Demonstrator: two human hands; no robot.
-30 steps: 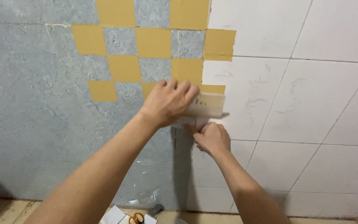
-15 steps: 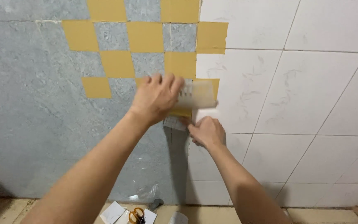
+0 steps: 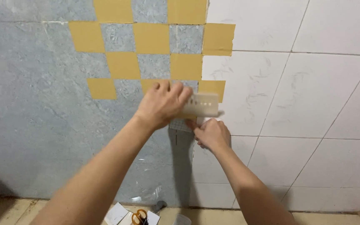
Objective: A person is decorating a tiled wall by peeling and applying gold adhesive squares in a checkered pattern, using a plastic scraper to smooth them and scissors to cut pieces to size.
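Note:
My left hand [image 3: 163,104] presses a pale, flat scraper [image 3: 205,104] against the wall, over a yellow square sticker [image 3: 211,87] in the lowest row of a yellow checker pattern [image 3: 151,38]. Just below it my right hand [image 3: 211,134] pinches the edge of a gridded backing sheet [image 3: 180,125] that hangs from under the scraper. The pattern sits where grey marbled wall covering [image 3: 34,116] meets white wall tiles [image 3: 296,96].
On the floor at the wall's foot lie orange-handled scissors [image 3: 138,217] on white paper pieces [image 3: 117,214], next to a small dark object [image 3: 159,205] and crumpled clear film [image 3: 146,193].
The view has shifted, so the pattern sits lower and further left in frame. My left hand and the scraper slid slightly down and left on the wall; my right hand stays beneath.

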